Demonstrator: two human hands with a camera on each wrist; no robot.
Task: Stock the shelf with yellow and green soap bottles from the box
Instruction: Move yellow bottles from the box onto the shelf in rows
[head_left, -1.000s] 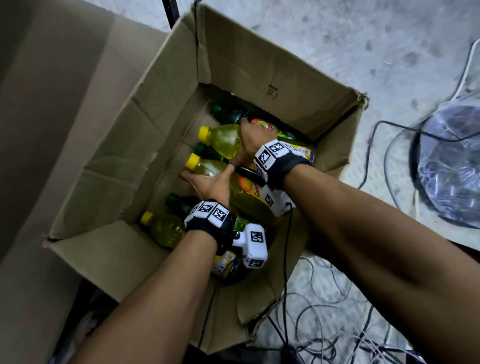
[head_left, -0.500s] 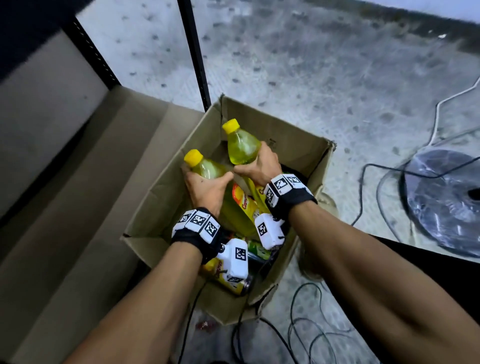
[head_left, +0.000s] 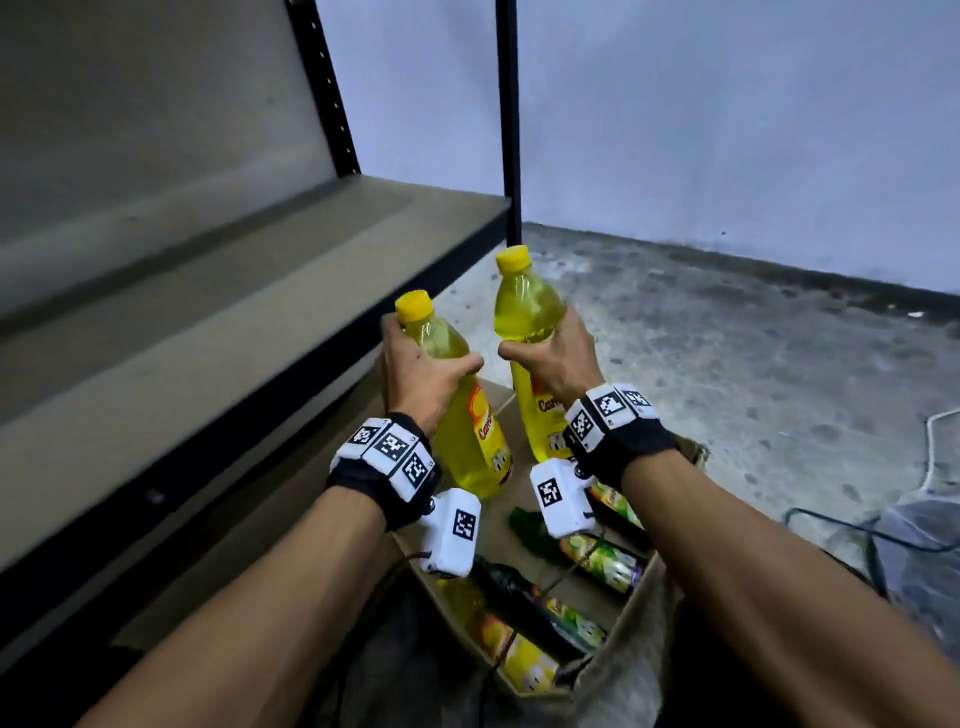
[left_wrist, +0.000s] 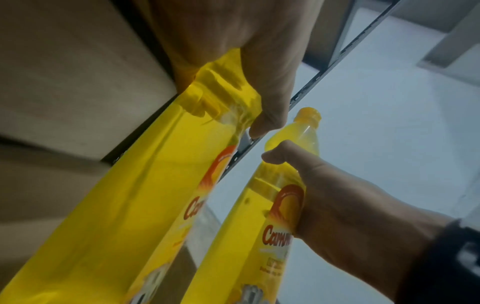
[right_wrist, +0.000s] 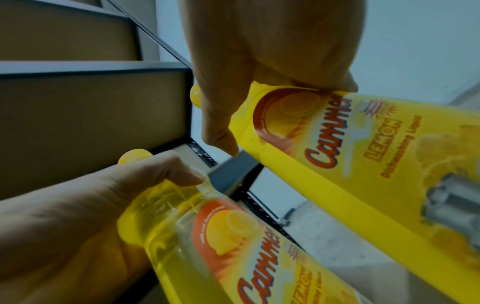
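Two yellow soap bottles are held upright above the cardboard box (head_left: 644, 613), beside the shelf (head_left: 270, 291): the left bottle (head_left: 457, 395) is gripped by the left hand (head_left: 421, 374), the right bottle (head_left: 524, 322) by the right hand (head_left: 556, 358). Green bottles (head_left: 587, 551) are seen lying in the box below.

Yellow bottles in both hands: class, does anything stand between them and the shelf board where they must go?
Nothing visible does. The left hand and right hand hold the yellow bottles beside the shelf board, whose visible surface is bare.
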